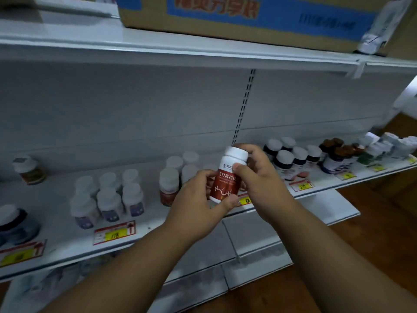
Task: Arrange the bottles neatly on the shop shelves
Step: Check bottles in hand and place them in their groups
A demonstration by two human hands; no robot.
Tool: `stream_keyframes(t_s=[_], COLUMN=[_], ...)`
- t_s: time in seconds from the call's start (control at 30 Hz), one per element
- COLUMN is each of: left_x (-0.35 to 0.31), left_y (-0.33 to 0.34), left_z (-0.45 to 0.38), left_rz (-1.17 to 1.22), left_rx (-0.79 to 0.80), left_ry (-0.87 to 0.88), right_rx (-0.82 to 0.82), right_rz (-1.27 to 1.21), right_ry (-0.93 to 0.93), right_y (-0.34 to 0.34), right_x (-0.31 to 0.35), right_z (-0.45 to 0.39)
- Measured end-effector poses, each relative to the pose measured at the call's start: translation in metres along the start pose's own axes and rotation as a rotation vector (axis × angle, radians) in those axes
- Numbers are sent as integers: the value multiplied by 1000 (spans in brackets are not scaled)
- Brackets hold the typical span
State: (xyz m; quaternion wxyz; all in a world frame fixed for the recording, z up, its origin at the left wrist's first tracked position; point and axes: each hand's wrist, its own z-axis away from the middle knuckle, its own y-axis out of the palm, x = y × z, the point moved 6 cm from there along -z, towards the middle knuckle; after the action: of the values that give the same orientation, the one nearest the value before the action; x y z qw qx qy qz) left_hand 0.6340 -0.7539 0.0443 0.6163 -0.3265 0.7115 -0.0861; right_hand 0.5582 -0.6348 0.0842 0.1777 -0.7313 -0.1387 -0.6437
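Both hands are on one bottle [228, 177], held up in front of the shelf [327, 186] edge, roughly dead center of view. Left hand [198, 202] wraps the lower body w/ thumb pressed along the base at about 5 o'clock of the label. Right hand [259, 175] pinches the upper part, thumb on the front just under the cap, fingers curled round the back. Bottle leans a bit, cap toward 1 o'clock.

Handling, my guess: small plastic pill bottle, so light and stiff, won't crush or break if it tips. Glossy label could be a little slick, but two hands is more than enough. One hand round the middle of the body would prob do it. I'd avoid lifting by the cap alone, since I can't tell how tight it is.

Counts (blurry, so approx):
- red-label group [178, 175] at 9 o'clock of the held one: about 5, white caps
- purple-label group [108, 195] further toward 9: 6, in two rows of 3
- lone brown bottle [29, 168] far at 9-10 o'clock: 1
- dark bottle [13, 224] at the 8 o'clock edge: 1, partly cut off
- dark-label group [291, 157] at 2 o'clock: about 5
- brown-cap group [336, 152] beyond that: 3-4, can't say exactly
- white/green ones [388, 145] at the far 3 o'clock end: too smeared to count

Cardboard box [248, 16] sits on the shelf above at 12.
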Motion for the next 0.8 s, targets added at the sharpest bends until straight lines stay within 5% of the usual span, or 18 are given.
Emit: stream_keyframes(t_s=[0.23, 0.53, 0.8], left_x=[8, 38, 84], left_y=[12, -29, -22], left_z=[-19, -75, -86], left_rz=[-106, -634, -822], left_rx=[-31, -41, 80], left_ry=[-50, 44, -34], right_rx=[59, -31, 228], right_rz=[-53, 243, 628], right_ry=[21, -159, -218], right_y=[-11, -9, 26], right_x=[-6, 0, -43], right_z=[-32, -110, -172])
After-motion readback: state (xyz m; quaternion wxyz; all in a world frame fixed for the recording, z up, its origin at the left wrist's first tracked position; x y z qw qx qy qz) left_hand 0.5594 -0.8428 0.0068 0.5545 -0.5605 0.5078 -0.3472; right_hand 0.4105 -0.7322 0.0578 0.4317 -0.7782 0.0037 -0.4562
